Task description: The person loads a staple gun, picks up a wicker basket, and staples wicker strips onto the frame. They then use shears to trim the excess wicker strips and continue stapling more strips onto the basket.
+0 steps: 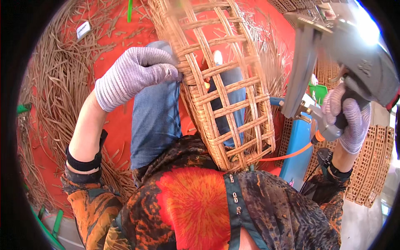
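Red floor [118, 121], strips [58, 91] around wickerwork [222, 92]

The brown woven lattice basket [225, 85] blocks a straight pass between the grey-gloved left hand [139, 74] and right hand [348, 114]. The bulky grey power tool [354, 52] crowds its right; a thin orange hose [287, 158] crosses below. Red floor [118, 125] lies open between left forearm and blue-jeaned leg [154, 116].

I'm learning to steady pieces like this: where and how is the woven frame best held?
Probably hold the woven frame by its long left rim, coming from the left with thumb and fingers astride the edge, where the left hand meets it. That rim is thick and densely wound; the middle is open lattice, and the grey power tool is on the right.
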The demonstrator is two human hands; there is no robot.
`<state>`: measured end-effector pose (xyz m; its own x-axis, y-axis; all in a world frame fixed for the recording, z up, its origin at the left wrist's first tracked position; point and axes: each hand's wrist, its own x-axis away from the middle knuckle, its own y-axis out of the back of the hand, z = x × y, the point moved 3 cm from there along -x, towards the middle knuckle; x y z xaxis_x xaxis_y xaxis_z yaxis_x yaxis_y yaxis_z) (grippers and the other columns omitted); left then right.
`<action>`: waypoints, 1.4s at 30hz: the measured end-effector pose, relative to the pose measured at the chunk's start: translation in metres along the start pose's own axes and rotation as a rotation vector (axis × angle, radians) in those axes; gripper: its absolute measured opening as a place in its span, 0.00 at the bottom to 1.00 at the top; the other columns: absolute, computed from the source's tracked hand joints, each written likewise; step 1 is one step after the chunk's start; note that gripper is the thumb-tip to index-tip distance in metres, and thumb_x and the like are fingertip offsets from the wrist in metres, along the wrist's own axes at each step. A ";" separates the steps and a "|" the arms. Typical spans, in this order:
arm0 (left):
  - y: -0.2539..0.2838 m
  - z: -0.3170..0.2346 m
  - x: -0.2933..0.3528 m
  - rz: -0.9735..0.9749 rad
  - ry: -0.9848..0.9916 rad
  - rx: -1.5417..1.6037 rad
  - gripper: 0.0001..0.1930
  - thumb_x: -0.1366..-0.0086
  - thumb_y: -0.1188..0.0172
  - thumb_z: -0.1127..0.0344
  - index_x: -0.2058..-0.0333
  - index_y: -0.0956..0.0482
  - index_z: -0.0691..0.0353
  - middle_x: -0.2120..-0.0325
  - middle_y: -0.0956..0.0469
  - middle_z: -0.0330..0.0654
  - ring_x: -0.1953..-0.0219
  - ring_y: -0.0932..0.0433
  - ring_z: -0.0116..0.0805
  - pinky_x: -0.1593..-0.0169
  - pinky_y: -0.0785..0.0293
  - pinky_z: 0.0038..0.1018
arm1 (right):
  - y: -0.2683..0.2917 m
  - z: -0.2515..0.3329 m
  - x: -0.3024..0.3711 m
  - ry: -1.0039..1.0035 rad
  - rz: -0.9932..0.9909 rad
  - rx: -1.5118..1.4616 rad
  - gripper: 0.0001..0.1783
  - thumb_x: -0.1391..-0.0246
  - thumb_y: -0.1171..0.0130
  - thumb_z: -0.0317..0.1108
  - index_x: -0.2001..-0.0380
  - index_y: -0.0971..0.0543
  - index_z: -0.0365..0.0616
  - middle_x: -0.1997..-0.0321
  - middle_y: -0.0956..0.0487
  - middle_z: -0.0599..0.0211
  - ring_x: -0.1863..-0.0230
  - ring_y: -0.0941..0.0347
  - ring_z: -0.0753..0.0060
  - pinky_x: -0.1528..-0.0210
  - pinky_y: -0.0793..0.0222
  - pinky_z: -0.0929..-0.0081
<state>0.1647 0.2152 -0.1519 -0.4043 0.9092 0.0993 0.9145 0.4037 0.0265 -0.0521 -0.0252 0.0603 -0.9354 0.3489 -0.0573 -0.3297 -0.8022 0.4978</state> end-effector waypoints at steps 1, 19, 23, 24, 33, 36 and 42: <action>-0.002 0.001 0.001 0.009 0.026 0.034 0.13 0.36 0.36 0.59 0.63 0.16 0.65 0.70 0.19 0.32 0.66 0.27 0.19 0.60 0.30 0.20 | 0.004 0.001 -0.003 0.075 0.054 0.024 0.16 0.39 0.43 0.40 0.67 0.29 0.34 0.79 0.30 0.66 0.81 0.33 0.76 0.78 0.38 0.79; -0.011 0.042 -0.022 0.115 -0.166 0.262 0.12 0.37 0.33 0.60 0.62 0.16 0.63 0.65 0.19 0.36 0.59 0.22 0.26 0.53 0.26 0.25 | -0.035 0.054 -0.046 -0.255 0.237 0.699 0.19 0.54 0.27 0.31 0.60 0.20 0.33 0.71 0.18 0.64 0.76 0.24 0.76 0.72 0.28 0.80; -0.013 0.033 -0.024 0.061 -0.160 0.143 0.10 0.38 0.34 0.63 0.65 0.17 0.64 0.66 0.21 0.37 0.61 0.23 0.27 0.54 0.27 0.25 | -0.065 0.058 -0.058 -0.276 0.369 0.808 0.19 0.54 0.27 0.32 0.58 0.18 0.38 0.69 0.17 0.66 0.75 0.23 0.77 0.72 0.27 0.79; -0.012 0.033 -0.024 0.044 -0.188 0.100 0.09 0.38 0.34 0.64 0.65 0.17 0.64 0.66 0.22 0.38 0.61 0.23 0.27 0.54 0.27 0.25 | -0.068 0.056 -0.063 -0.284 0.450 0.918 0.19 0.53 0.27 0.32 0.58 0.18 0.39 0.69 0.17 0.66 0.73 0.22 0.76 0.70 0.26 0.78; -0.010 0.050 -0.025 -0.089 -0.388 -0.066 0.07 0.37 0.37 0.68 0.66 0.17 0.65 0.69 0.22 0.39 0.63 0.24 0.30 0.56 0.27 0.27 | -0.085 0.042 -0.080 0.046 0.662 0.940 0.20 0.53 0.27 0.44 0.60 0.17 0.44 0.76 0.18 0.66 0.77 0.22 0.73 0.70 0.27 0.73; -0.015 0.046 -0.037 -0.077 -0.480 -0.163 0.07 0.37 0.38 0.67 0.66 0.17 0.64 0.69 0.22 0.39 0.63 0.24 0.31 0.57 0.27 0.27 | -0.080 0.041 -0.075 0.014 0.699 0.894 0.19 0.53 0.27 0.42 0.59 0.17 0.46 0.71 0.16 0.65 0.73 0.21 0.72 0.65 0.25 0.72; -0.018 0.045 -0.033 -0.134 -0.418 -0.126 0.08 0.36 0.38 0.66 0.65 0.16 0.64 0.69 0.22 0.40 0.65 0.24 0.32 0.58 0.27 0.28 | -0.084 0.040 -0.081 0.195 0.748 0.874 0.18 0.54 0.28 0.37 0.58 0.17 0.47 0.63 0.15 0.63 0.64 0.18 0.66 0.55 0.24 0.69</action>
<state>0.1608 0.1825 -0.2002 -0.4669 0.8234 -0.3226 0.8382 0.5283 0.1352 0.0566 0.0333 0.0576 -0.8879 -0.2111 0.4087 0.4417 -0.1430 0.8857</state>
